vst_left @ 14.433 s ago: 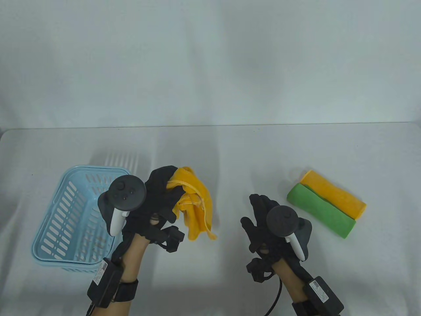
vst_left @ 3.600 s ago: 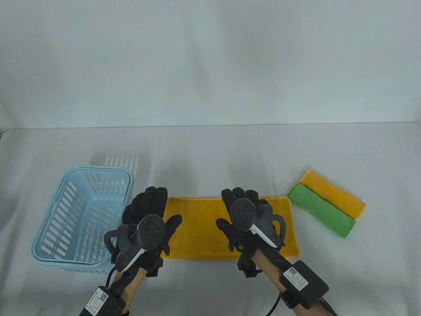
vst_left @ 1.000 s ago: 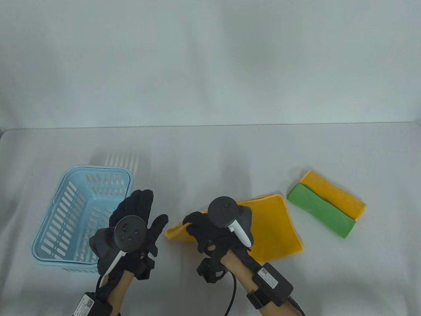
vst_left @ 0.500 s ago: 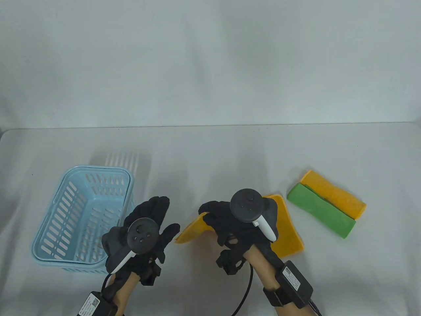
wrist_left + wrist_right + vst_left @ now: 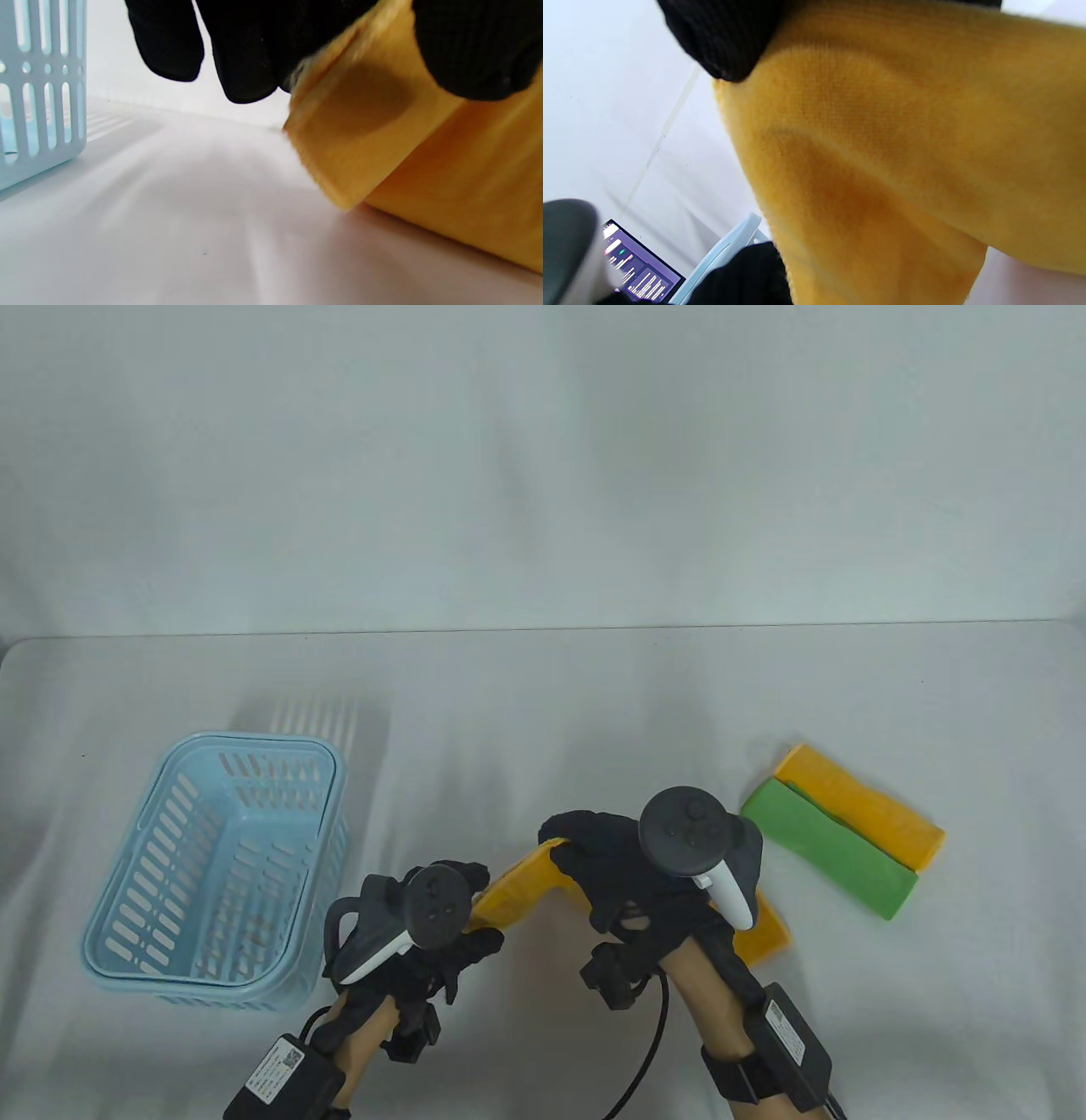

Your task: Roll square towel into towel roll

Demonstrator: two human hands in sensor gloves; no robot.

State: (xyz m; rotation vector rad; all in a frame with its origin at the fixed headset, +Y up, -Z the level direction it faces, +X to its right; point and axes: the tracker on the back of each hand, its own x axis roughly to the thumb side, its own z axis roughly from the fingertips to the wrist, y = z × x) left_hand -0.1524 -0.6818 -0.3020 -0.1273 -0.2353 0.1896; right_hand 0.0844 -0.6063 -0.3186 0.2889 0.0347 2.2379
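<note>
The yellow towel (image 5: 512,891), folded to a strip, lies on the white table with its left end lifted and its right end (image 5: 767,937) flat. My right hand (image 5: 567,836) grips the far corner of the raised end from above. My left hand (image 5: 477,906) pinches the near corner of that same end. In the left wrist view the towel (image 5: 382,140) sits between the thumb and the fingers (image 5: 246,55). The towel (image 5: 891,148) fills the right wrist view under a fingertip (image 5: 725,38). My right hand and arm hide the towel's middle.
A light blue slotted basket (image 5: 212,874) stands at the left, close to my left hand. A green towel roll (image 5: 827,848) and a yellow towel roll (image 5: 865,806) lie side by side at the right, just beyond the towel's flat end.
My right hand has carried the towel's raised left end up and to the right. My left hand moved in from beside the basket and took hold of the near corner.
</note>
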